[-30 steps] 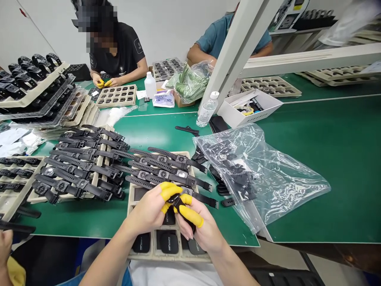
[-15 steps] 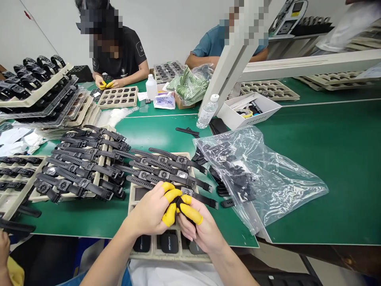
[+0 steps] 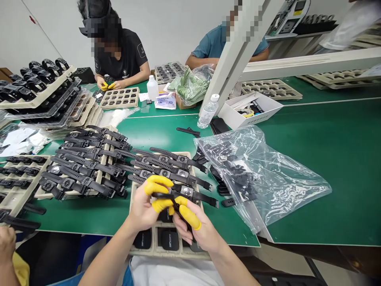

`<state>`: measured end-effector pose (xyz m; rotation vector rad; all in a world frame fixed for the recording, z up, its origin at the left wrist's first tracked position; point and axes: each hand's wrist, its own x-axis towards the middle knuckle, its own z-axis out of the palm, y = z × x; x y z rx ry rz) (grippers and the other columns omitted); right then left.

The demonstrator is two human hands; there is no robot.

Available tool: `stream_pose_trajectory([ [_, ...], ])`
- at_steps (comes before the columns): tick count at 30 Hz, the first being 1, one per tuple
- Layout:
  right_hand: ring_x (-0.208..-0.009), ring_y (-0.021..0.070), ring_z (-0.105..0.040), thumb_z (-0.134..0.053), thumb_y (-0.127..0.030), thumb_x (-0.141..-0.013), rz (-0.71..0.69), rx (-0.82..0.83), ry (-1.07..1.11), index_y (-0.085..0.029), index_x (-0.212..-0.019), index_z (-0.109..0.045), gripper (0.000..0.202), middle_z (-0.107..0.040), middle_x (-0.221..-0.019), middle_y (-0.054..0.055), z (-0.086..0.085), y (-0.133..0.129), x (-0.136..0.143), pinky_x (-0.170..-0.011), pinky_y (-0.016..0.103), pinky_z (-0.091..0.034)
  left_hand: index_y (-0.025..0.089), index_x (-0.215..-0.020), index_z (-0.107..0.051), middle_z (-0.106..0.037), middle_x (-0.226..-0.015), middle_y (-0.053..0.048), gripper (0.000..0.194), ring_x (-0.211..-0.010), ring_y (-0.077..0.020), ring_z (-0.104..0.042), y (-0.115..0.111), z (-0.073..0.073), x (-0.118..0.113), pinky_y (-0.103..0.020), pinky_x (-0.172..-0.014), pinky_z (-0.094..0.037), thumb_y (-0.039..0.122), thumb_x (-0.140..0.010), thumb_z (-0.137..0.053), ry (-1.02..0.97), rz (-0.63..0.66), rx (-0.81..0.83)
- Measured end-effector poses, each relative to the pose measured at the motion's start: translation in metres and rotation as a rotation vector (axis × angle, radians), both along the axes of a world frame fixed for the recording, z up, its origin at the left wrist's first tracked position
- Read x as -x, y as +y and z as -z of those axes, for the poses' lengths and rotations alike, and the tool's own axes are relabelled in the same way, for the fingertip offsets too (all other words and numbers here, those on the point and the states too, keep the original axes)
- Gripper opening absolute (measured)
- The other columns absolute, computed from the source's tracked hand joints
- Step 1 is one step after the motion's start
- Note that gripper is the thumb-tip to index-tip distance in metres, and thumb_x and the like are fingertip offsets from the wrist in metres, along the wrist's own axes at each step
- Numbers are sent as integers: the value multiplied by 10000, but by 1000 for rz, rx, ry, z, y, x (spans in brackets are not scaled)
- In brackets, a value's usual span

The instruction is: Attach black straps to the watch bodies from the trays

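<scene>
Yellow finger covers sit on the fingertips of both my hands. My left hand pinches a thin black smartwatch, seen edge-on, between thumb and fingers. My right hand is closed on a black watch strap, which meets the watch between the hands; fingers hide the joint. Below them lies a beige tray with square black watch heads in its near compartments. Across its far part rest several watches with straps, their sensor backs facing up.
More strapped watches crowd a tray on the left, before stacked trays. A clear plastic bag with black straps lies at right. Behind stand a water bottle and a white box. Two people sit opposite; another's hand shows at lower left.
My left hand has shifted left and its fingers have spread apart around the watch, which now shows more. My right hand stays nearly in place. The view has shifted slightly.
</scene>
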<state>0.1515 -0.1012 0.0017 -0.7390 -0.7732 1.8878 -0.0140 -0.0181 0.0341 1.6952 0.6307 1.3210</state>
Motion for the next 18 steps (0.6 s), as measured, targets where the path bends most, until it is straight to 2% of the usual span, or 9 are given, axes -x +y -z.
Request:
stream_pose_trajectory([
  [2,-411,35,-263,-642,-697,-953,-103,28,-64,-200,-959,-550,506,-421,-599,-110,1,-2,-2,-369,153,-272,215,-1031,-666,-777,-1048,-67,163,-846,-189,-770,2,-3,0,-279,-689,-635,328,-956,-756,-214,-115,162],
  [5,-424,40,-258,-614,-706,-962,-135,41,-141,-197,-981,-554,513,-441,-609,-105,1,-3,-4,-384,165,-264,222,-1046,-586,-808,-1048,-61,264,-632,-151,-753,5,-6,-1,-239,-553,-606,349,-932,-788,-393,-235,324],
  [10,-429,50,-238,-611,-746,-933,-189,41,-192,-213,-935,-524,541,-413,-597,-109,-7,0,-5,-373,181,-223,223,-1045,-536,-822,-1007,-48,415,-518,-129,-720,7,-8,-2,-262,-580,-634,346,-846,-878,-448,-400,347],
  [15,-420,49,-217,-630,-758,-912,-190,37,-244,-203,-948,-547,562,-386,-572,-117,-10,2,-8,-376,191,-192,224,-1050,-506,-809,-1123,-72,482,-493,-118,-705,14,-9,6,-252,-538,-623,424,-828,-884,-499,-596,343],
  [16,-412,47,-251,-653,-746,-905,-151,32,-253,-204,-964,-547,555,-411,-582,-114,-10,1,-9,-385,193,-214,223,-1068,-519,-802,-1151,-77,459,-491,-112,-700,14,-8,7,-245,-521,-615,435,-849,-863,-478,-587,365],
  [18,-418,51,-353,-690,-704,-907,-31,12,-267,-212,-972,-529,522,-497,-628,-93,-12,0,-12,-424,203,-282,213,-1135,-578,-797,-1163,-89,394,-512,-112,-701,11,-6,6,-231,-493,-597,431,-902,-808,-337,-417,438],
])
